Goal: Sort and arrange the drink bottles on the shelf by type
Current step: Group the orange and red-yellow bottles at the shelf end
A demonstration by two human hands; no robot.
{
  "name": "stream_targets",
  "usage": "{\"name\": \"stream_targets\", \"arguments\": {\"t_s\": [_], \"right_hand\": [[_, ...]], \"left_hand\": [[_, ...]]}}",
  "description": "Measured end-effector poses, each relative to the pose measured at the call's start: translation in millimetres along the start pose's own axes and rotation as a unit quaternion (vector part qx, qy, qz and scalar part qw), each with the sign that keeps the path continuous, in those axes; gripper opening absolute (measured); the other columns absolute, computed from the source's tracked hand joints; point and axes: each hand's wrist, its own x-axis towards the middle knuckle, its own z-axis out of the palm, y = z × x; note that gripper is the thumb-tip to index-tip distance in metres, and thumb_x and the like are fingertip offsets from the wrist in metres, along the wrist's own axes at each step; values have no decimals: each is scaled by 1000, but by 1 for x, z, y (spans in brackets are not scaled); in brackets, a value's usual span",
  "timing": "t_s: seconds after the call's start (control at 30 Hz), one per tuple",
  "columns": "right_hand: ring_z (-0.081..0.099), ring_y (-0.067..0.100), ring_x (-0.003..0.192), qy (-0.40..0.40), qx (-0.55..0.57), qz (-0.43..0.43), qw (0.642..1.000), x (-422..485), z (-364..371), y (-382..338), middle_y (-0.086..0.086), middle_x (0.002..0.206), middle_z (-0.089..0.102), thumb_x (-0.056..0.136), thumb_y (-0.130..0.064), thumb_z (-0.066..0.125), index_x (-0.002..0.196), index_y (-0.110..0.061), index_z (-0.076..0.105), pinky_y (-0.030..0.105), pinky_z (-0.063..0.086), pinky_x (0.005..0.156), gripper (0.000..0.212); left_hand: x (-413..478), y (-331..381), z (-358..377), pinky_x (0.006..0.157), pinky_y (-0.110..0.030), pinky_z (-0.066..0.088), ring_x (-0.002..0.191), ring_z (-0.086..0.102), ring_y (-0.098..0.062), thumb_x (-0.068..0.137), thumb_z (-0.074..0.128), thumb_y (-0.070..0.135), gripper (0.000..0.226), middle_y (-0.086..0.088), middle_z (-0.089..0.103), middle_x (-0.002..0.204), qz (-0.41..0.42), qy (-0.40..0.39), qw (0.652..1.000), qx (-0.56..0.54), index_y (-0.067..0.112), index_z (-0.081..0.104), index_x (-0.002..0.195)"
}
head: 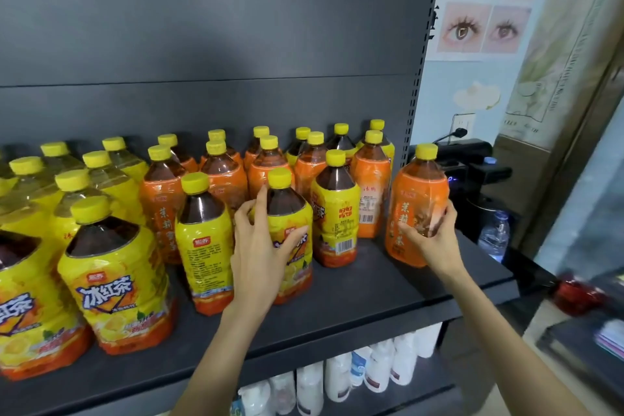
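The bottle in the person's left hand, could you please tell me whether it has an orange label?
No, the left hand grips a yellow-label bottle, while the orange-label bottle is in the right hand.

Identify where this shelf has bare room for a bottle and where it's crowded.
Bare shelf lies between the yellow-label bottle in the left hand and the orange-label bottle in the right hand, and along the front edge. Back rows and left end are crowded.
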Motion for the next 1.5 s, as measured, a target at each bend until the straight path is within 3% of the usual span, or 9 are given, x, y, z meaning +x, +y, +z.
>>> {"name": "stream_targets", "arguments": {"t_s": [0.13, 0.37, 0.6, 0.7, 0.83, 1.0, 1.27, 1.4, 1.5], "right_hand": [[51, 19, 115, 8, -12, 17, 1000, -8, -7, -3, 8, 132, 51, 69, -21, 83, 138, -13, 31, 36, 45, 94, 86], [56, 9, 107, -51, 10, 15, 999, -48, -15, -14, -8, 120, 56, 58, -33, 86, 132, -22, 39, 28, 48, 86, 88], [64, 4, 98, -161, 52, 11, 985, -96, 2, -46, -12, 111, 63, 54, -36, 83, 117, -31, 49, 21, 55, 74, 72], [64, 1, 98, -224, 63, -3, 972, -112, 15, -64, -15, 107, 66, 57, -32, 86, 118, -29, 50, 17, 54, 72, 70], [62, 10, 109, -315, 80, -32, 945, -128, 35, -84, -11, 117, 64, 58, -34, 89, 124, -29, 49, 28, 53, 88, 77], [61, 10, 112, -384, 100, -43, 917, -144, 68, -100, -12, 119, 63, 57, -34, 88, 124, -33, 48, 32, 52, 93, 78], [54, 4, 119, -542, 62, -66, 836, -146, 109, -118, -17, 127, 57, 73, -38, 79, 130, -39, 45, 33, 48, 98, 66], [60, 7, 107, -283, 151, -183, 929, -127, 110, -125, -11, 108, 65, 86, -27, 67, 108, -23, 65, 28, 49, 90, 23], [51, 6, 117, -119, 112, -217, 962, -107, 116, -117, -7, 120, 56, 87, -26, 66, 119, -21, 55, 28, 44, 98, 35]], "left_hand": [[-9, 2, 3, 101, -33, 36, 137, 28, -23, 85, 65, 39, 87, -8, 24, 150, -6, 5, 999, -48, 17, 13, 150], [-37, 14, -3, 105, -1, 13, 137, 13, 0, 89, 62, 33, 77, -8, 18, 151, 99, 70, 990, -74, 10, 18, 148], [-52, 32, -10, 108, -31, 37, 138, 28, -7, 81, 55, 61, 73, 13, 27, 146, 96, -59, 970, -214, 43, 18, 142], [-55, 41, -28, 100, -16, 38, 132, 32, 7, 70, 65, 63, 79, 24, 30, 144, 37, -127, 948, -290, 63, 14, 131], [-65, 32, -49, 74, -12, 50, 103, 59, 6, 55, 80, 42, 84, 28, 61, 110, -74, -184, 886, -420, 44, 34, 125], [-81, 6, -79, 62, -15, 52, 88, 68, -2, 21, 87, 62, 105, 19, 71, 95, -160, -116, 863, -465, 33, 50, 114], [-92, -23, -109, 55, -16, 52, 80, 70, -8, 13, 84, 68, 106, 11, 73, 89, -208, 19, 877, -434, 24, 58, 106], [-96, -33, -118, 50, -15, 51, 77, 70, -5, 8, 80, 72, 105, 16, 72, 84, -229, 74, 876, -418, 30, 57, 101], [-98, -36, -124, 49, -15, 51, 76, 70, -10, 28, 91, 43, 80, 16, 72, 80, -230, 96, 874, -418, 30, 57, 99]]}}
